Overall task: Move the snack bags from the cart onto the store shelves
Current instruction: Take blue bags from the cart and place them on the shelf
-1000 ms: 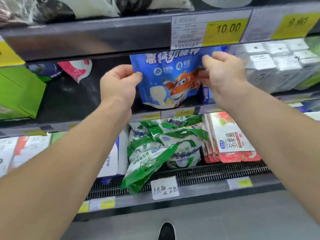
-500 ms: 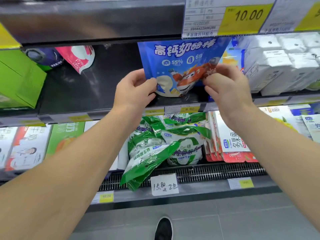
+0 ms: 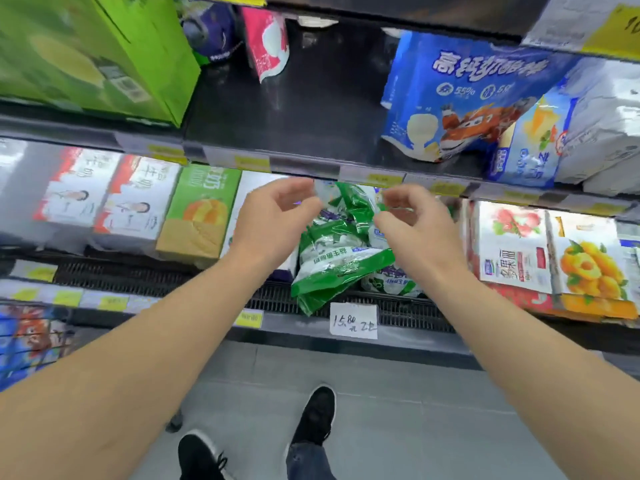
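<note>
At the far left of the upper shelf [image 3: 284, 133] a green carton [image 3: 93, 53] stands at the front edge, with a pink-and-white pouch [image 3: 266, 43] leaning toward the back beside it. Below, on the lower shelf [image 3: 138, 275], red-and-white milk cartons [image 3: 104, 199] and a green mango-print carton [image 3: 201, 216] face outward in a row, so their labels read from the aisle.

The left hand [image 3: 273, 220] hovers in front of the lower shelf, fingers loosely curled and gripping nothing. Just beside it, between both hands, a heap of green-and-white bags [image 3: 339, 251] slumps over the shelf's front edge, above a handwritten price card [image 3: 353, 320]; being soft, they sag rather than stand. The right hand [image 3: 412, 220] mirrors the left, fingers relaxed and apart from any pack, though its fingertips overlap the green bags in this view and contact cannot be ruled out.

The blue snack bag [image 3: 460, 109] with the cartoon plane stands upright on the right part of the upper shelf, near the front edge, touching a smaller light-blue cheese pack [image 3: 530, 150]; it appears propped by that neighbour and faces outward. It looks placed, and both hands seem free for the next bag. The cart is not clearly in view. At the far right of the lower shelf lie fruit-print packs [image 3: 554, 251].
</note>
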The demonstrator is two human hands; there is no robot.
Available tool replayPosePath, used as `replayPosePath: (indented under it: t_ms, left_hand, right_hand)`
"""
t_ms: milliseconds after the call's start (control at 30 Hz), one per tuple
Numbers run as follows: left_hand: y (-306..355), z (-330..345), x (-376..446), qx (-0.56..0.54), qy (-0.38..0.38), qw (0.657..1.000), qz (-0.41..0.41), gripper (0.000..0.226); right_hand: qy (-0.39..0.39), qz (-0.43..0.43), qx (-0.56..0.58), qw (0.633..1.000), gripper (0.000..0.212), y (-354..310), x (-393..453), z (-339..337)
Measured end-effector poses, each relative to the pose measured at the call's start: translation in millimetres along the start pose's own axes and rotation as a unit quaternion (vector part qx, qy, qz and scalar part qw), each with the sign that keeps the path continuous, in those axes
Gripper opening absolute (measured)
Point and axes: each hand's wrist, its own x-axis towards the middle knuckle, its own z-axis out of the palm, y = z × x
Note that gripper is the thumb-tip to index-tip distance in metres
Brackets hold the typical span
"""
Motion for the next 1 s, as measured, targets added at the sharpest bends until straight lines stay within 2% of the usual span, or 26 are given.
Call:
replayPosePath:
  t_ms: [200, 367, 567, 800, 1000]
  left_hand:
    - [-34, -119, -42, 0.001, 0.065, 0.998, -0.020, 0.025]
    - [-72, -264, -96, 0.012, 0.165, 0.986, -0.027, 0.023]
    - [-113, -379, -152, 0.019, 0.242, 0.969, -0.041, 0.027]
    - [-174, -459, -209, 0.030, 0.301, 0.949, -0.093, 0.030]
    - [-222, -502, -243, 0.027, 0.325, 0.933, -0.151, 0.034]
  right_hand:
    - [-0.108, -0.095, -0.103, 0.984, 0.032, -54, -45, 87]
    - [-0.206, -0.195, -0.154, 0.947, 0.036, -121, -97, 190]
    - [-0.282, -0.286, -0.186, 0.897, 0.035, -183, -150, 297]
    - [-0.347, -0.396, -0.215, 0.822, 0.039, -228, -212, 403]
    - [-0.384, -0.418, -0.286, 0.772, 0.044, -239, -235, 471]
